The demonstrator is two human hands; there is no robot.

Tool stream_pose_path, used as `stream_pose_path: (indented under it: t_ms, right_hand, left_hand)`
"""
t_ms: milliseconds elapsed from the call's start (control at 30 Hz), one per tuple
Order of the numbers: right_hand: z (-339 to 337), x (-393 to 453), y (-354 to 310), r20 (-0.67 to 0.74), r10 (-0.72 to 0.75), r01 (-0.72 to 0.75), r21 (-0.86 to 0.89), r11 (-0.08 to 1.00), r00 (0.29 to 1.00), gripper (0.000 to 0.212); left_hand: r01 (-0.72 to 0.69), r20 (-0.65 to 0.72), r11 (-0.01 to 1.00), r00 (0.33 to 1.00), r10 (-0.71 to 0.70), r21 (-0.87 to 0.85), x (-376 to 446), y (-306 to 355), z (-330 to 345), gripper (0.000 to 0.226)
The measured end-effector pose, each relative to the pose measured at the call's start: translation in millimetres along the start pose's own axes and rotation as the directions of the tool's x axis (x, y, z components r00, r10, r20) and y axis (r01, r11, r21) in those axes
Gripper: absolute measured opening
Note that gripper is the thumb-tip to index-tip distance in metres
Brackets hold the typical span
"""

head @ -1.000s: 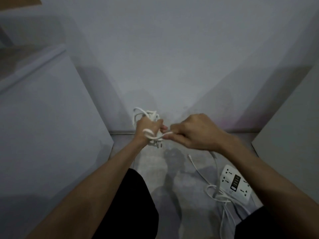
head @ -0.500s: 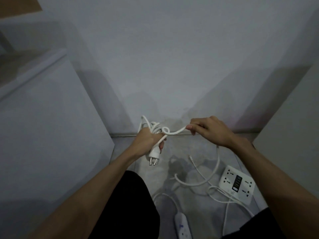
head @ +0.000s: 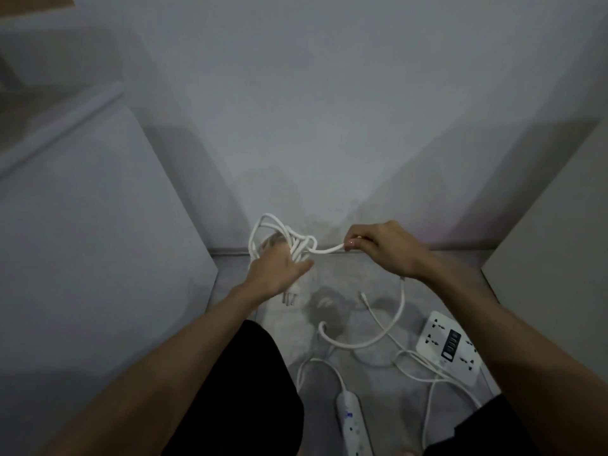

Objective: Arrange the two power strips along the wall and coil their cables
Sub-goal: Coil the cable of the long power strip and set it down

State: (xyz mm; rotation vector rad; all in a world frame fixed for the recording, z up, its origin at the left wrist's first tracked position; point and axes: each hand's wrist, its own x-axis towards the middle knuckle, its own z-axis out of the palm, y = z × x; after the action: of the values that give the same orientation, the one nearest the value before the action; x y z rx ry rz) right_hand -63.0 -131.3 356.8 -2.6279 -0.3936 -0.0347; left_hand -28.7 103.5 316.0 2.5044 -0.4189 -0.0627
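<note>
Nearest, at the bottom edge: long white power strip [head: 351, 422] flat on the grey floor [head: 348, 278], its cable [head: 388, 337] trailing slack, probably feeding the coil. Further right, square multi-socket strip [head: 449, 345] among loose thin leads, not yet against the wall [head: 329, 126].

Beyond, left hand [head: 279, 271] wrapped around the gathered coil [head: 279, 235], fingers curled to keep loops from springing apart, plug [head: 291, 296] hanging below. Right hand [head: 381, 248] pinching the cable between fingertips, drawn taut, likely to lay the next loop.
</note>
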Motion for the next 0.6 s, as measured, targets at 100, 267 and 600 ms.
stream_pose_path:
  t_ms: [100,267,600]
  right_hand:
    - [-12,-4,-21,0.168,0.006,-0.013,0.037,0.999,0.986,0.025]
    - [-35,-24,-51,0.303,-0.061,-0.086,0.45,0.889,0.951,0.031]
    - [-43,-16,18,0.193,0.073,-0.097,0.119,0.988,0.978,0.031]
  left_hand:
    - [-0.053,-0.035,0.96,0.997,0.065,0.276,3,-6,2,0.03]
    - [-0.023,-0.166,0.926,0.982,0.092,0.377,14,-14,-4,0.039]
    - [-0.089,-0.107,0.893,0.983,0.151,0.44,-2,-7,-9,0.041]
